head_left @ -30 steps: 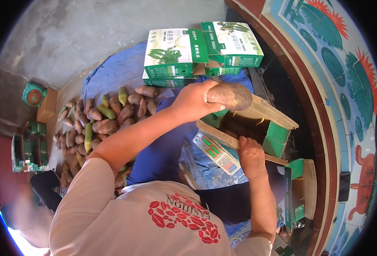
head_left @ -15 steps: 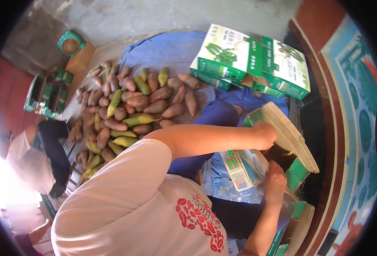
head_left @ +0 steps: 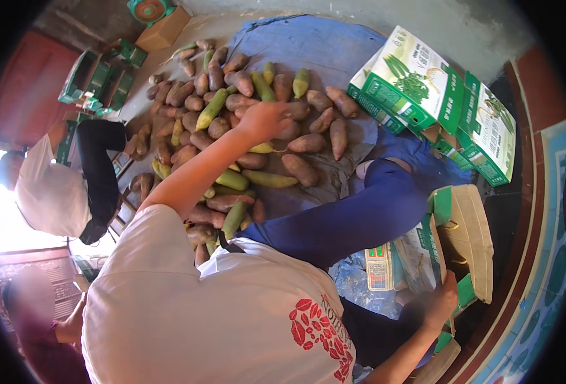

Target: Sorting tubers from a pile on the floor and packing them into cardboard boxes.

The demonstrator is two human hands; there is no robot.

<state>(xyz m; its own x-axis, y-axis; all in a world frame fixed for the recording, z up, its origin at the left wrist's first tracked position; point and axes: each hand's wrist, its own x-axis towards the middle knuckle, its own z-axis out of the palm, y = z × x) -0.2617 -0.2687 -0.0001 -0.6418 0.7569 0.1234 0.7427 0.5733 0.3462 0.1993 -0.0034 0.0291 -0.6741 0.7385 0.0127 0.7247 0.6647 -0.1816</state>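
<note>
The left hand is over radishes heaped toward the left edge of the blue sheet, the right hand at the rim of the open box; I cannot tell whether either grips anything. Pulling out a low radish could set the heap rolling. Writing and vegetable pictures cover the white-and-green boxes.

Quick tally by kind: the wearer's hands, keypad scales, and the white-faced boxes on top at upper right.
Hands: 2 (left hand at the vegetable pile, right hand at the open carton)
Keypad scale: 1
White-faced boxes on top: 2
Total: 5
The vegetables overlap too much for an exact count.
</note>
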